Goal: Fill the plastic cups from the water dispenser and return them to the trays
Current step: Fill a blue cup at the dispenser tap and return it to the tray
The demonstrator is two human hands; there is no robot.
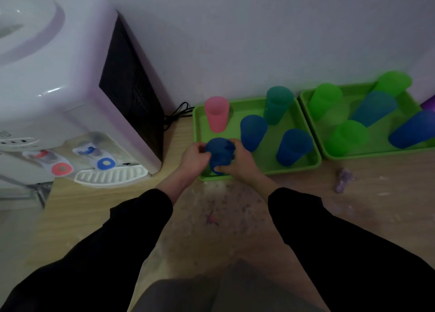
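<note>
While both hands [195, 156] [237, 163] grip it | blue cup [220, 152]: frosted, over near tray [259, 170] corner

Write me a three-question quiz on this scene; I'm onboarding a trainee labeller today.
1. True or false: both hands grip the dark blue cup.
2. Which tray holds the pink cup? A) left tray B) right tray
3. Fill in: the water dispenser stands to the ___ of the trays.

Key: 1 true, left hand and right hand; 2 A; 3 left.
</note>
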